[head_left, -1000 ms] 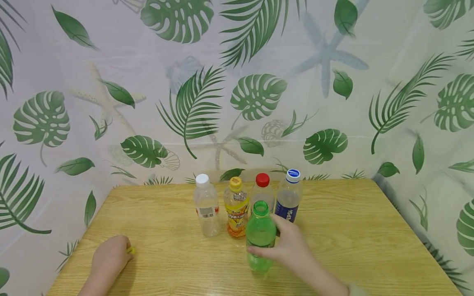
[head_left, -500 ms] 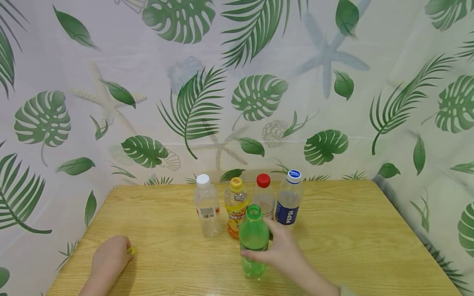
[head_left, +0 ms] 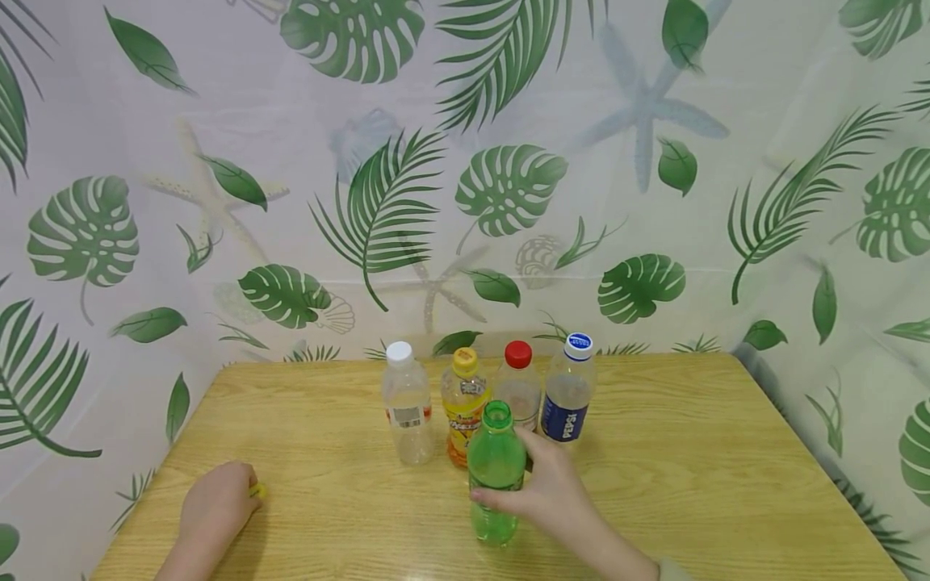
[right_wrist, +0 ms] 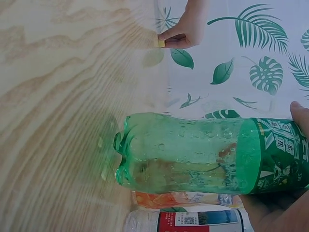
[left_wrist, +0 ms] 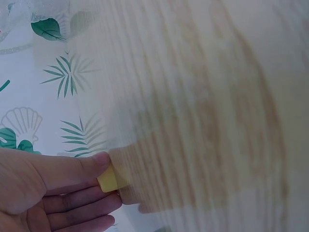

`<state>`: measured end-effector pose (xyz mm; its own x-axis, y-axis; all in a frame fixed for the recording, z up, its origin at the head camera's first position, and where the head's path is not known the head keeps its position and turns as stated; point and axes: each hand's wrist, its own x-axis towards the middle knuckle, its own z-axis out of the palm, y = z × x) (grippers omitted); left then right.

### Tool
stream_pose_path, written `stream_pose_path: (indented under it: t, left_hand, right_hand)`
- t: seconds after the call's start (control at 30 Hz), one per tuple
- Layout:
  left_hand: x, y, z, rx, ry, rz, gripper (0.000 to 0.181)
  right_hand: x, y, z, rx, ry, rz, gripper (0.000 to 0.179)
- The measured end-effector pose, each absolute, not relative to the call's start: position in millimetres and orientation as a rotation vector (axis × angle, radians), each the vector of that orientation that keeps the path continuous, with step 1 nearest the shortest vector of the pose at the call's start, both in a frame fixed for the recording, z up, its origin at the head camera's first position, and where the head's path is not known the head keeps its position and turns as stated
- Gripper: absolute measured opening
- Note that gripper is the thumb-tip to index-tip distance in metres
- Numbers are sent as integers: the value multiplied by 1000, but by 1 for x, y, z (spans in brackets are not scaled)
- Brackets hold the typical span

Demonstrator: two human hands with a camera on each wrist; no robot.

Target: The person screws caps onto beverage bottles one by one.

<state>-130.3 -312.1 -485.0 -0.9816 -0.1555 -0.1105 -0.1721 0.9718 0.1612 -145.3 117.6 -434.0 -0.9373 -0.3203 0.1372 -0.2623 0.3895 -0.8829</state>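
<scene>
In the head view, my right hand [head_left: 554, 494] grips an upright green plastic bottle [head_left: 496, 460] around its label, thumb on the near side. The bottle's mouth is uncapped. The right wrist view shows its ridged base [right_wrist: 126, 154] at or just above the tabletop; I cannot tell whether they touch. Drops cling inside its wall. At the table's left, my left hand [head_left: 216, 502] pinches a small yellow object [left_wrist: 108, 180] between thumb and fingers, low at the wood surface. Fingers cover most of that object, so its kind is unclear.
Behind the green bottle stand a white-capped clear bottle [head_left: 408, 420], a yellow-capped bottle with orange print [head_left: 459, 415], a red-capped bottle [head_left: 518, 387] partly hidden, and a Pepsi bottle [head_left: 567, 403]. The wooden table [head_left: 334, 516] meets a leaf-patterned cloth [head_left: 436, 202] at its back edge.
My right hand has carried the green bottle slightly left and towards me, with little movement in the last half second. The left hand stays where it was.
</scene>
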Motion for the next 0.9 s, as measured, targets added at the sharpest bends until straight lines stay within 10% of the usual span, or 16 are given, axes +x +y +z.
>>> stream_pose_path:
  t: [0.9]
  left_hand:
    - [-133, -312, -484, -282, 2984, 268, 25]
  right_hand:
    - [-148, 117, -445, -527, 2532, -1611, 62]
